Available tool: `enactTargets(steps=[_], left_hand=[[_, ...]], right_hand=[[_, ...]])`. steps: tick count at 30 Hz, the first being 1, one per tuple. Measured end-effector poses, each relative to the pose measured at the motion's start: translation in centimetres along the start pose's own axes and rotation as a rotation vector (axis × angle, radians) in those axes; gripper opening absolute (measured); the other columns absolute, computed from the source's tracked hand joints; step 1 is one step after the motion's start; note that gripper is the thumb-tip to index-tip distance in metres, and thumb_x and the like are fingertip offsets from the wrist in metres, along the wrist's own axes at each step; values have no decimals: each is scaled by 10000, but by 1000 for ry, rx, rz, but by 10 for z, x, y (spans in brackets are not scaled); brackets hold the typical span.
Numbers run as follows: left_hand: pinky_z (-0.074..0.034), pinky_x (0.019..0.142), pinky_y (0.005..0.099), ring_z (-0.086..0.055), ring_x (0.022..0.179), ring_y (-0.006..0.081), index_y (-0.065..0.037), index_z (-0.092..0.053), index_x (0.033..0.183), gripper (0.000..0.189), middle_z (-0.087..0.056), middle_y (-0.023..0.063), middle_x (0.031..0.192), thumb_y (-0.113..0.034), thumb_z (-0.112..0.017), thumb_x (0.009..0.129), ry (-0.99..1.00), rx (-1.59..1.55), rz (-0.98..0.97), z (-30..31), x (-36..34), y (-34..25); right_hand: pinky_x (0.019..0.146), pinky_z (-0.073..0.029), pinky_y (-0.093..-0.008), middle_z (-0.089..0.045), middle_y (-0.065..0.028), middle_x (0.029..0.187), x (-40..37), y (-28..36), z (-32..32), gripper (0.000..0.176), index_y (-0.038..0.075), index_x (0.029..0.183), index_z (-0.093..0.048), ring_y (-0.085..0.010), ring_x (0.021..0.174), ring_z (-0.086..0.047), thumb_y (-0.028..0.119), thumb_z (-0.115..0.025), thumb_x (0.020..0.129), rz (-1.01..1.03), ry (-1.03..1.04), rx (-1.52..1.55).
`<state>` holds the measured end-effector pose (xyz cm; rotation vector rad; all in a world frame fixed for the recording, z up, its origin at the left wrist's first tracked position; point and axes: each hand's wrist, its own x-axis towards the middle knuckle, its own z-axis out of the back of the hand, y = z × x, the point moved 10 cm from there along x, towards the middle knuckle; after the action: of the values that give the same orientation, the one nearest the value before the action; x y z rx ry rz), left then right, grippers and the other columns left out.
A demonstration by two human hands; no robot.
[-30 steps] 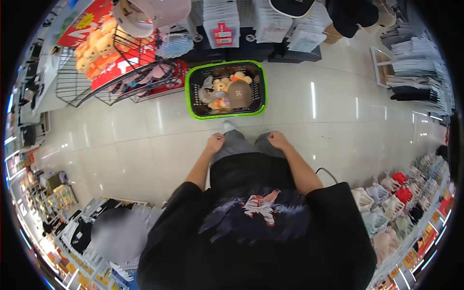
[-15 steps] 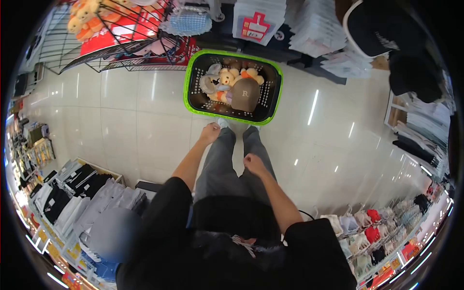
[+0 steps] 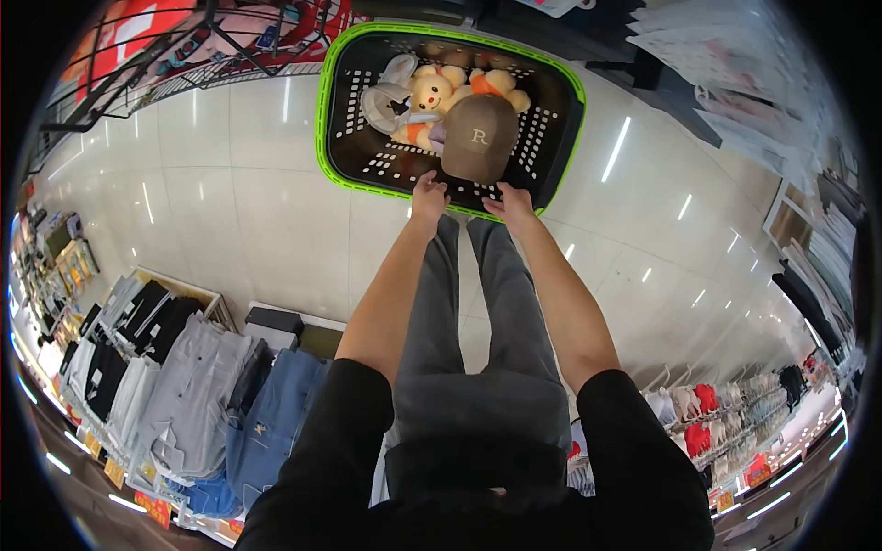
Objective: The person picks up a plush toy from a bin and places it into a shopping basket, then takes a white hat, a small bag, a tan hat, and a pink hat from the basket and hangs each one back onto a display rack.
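Note:
A black shopping basket with a bright green rim (image 3: 323, 119) stands on the floor at my feet. Inside it a brown cap with a letter R (image 3: 480, 151) lies over yellow plush bears (image 3: 432, 90). A pale grey-white soft item (image 3: 384, 106), whose kind is unclear, is at the left of the heap. My left hand (image 3: 429, 196) reaches to the near rim, open, its fingertips overlapping the basket edge. My right hand (image 3: 511, 204) is at the same rim farther right, just below the cap, with fingers apart and holding nothing.
A black wire bin (image 3: 175, 87) stands at upper left. Clear-bagged goods (image 3: 726, 78) hang at upper right. Folded grey garments (image 3: 197, 386) and blue denim (image 3: 276, 422) lie on a display at lower left. Small items hang on a rack (image 3: 735, 413) at lower right.
Both hands have moved forward and down from beside my legs to the near rim of the basket. My view has tipped lower, so the basket looks larger and closer.

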<state>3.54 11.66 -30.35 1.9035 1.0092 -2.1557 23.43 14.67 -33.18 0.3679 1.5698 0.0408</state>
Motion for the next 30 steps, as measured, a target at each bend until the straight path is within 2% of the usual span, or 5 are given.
enactTargets(steps=[4, 8, 15, 24, 30], left_hand=[[-507, 915, 370, -503, 1127, 232, -45, -384, 1339, 423, -491, 139, 1201, -89, -506, 937, -21, -36, 96, -8, 21, -2], [-536, 877, 386, -559, 1120, 300, -3, -391, 1302, 391, -497, 186, 1218, -109, -493, 940, 54, -43, 60, -7, 21, -6], [-464, 923, 371, -630, 1032, 256, -7, -463, 1242, 311, -614, 172, 1122, -146, -395, 972, 117, 82, 108, 33, -21, -11], [-448, 939, 369, -589, 1091, 260, -53, -455, 1284, 485, -577, 163, 1196, -355, -556, 918, 215, -128, 48, 111, -126, -85], [-388, 1029, 385, -464, 1248, 249, -111, -333, 1413, 660, -458, 136, 1374, -487, -537, 912, 466, -498, -414, 122, -220, -250]], right_hand=[[678, -597, -415, -559, -221, 993, 38, -19, -5, 279, -66, 1064, -444, -336, 800, -660, 114, -579, 899, -132, -44, 241], [526, -485, -285, -588, -97, 820, 61, -39, 0, 84, 24, 927, -552, -193, 638, -581, 70, -611, 889, -171, -93, 405], [614, -453, -273, -577, -31, 809, 14, -1, -25, 81, 73, 920, -566, -137, 678, -555, 94, -636, 884, -32, 107, 484], [695, -483, -288, -576, -22, 832, -235, 32, -55, 97, 75, 932, -564, -131, 735, -555, 169, -589, 929, 5, 504, 350], [763, -473, -296, -613, -28, 921, -375, 52, -83, 197, 53, 1071, -585, -131, 792, -571, 195, -576, 935, 131, 909, 272]])
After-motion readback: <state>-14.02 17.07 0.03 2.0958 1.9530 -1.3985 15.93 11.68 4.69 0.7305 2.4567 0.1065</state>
